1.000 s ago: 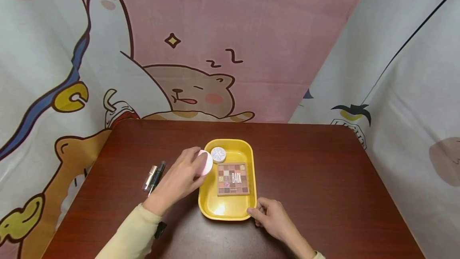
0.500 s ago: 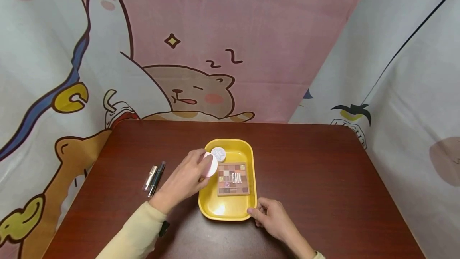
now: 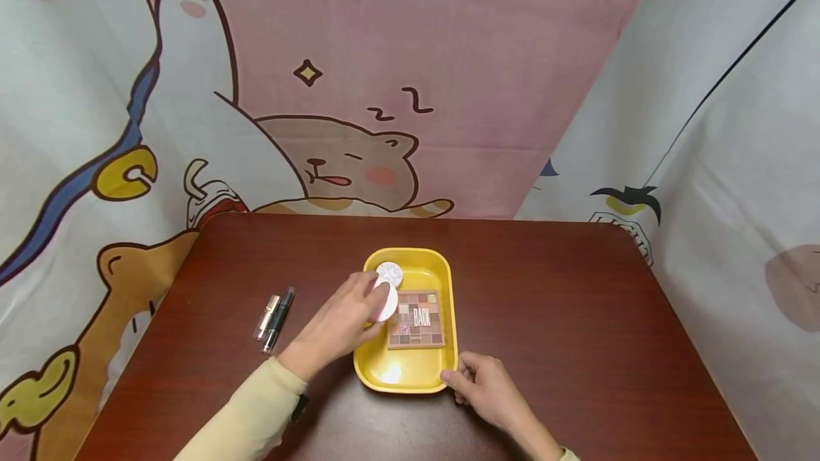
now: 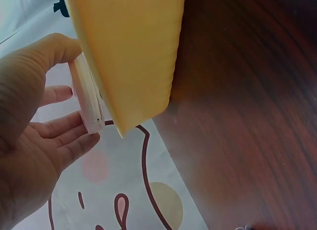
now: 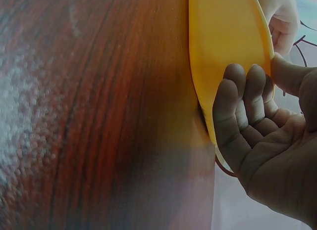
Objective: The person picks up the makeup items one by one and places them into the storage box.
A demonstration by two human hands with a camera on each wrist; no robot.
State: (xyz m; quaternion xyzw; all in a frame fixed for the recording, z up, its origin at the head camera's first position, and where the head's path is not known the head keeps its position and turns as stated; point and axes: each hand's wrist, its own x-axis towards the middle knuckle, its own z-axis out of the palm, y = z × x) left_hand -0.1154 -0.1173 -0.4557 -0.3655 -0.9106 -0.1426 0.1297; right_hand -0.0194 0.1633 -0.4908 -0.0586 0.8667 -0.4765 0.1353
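Note:
My left hand (image 3: 339, 319) pinches a round white-and-pink compact (image 3: 388, 303) over the left side of a yellow tray (image 3: 405, 374). In the left wrist view, the compact (image 4: 87, 97) shows edge-on between thumb and fingers, right at the tray's rim. Inside the tray lie an eyeshadow palette (image 3: 416, 337) marked "BACK" and a small round white case (image 3: 389, 272) with a star pattern; the held compact partly overlaps both. My right hand (image 3: 490, 390) grips the tray's near right corner. Its thumb is on the rim and its fingers (image 5: 227, 99) curl against the outer wall.
Left of the tray, several slim cosmetic tubes lie side by side on the brown table (image 3: 564, 319), among them a dark one (image 3: 280, 319) and a clear-and-silver one (image 3: 267, 317). A cartoon-printed cloth (image 3: 487, 91) hangs behind the table.
My left hand has moved right and slightly nearer with the compact, from the tray's left rim to over its inside, close to the palette. The right hand and tray have stayed put.

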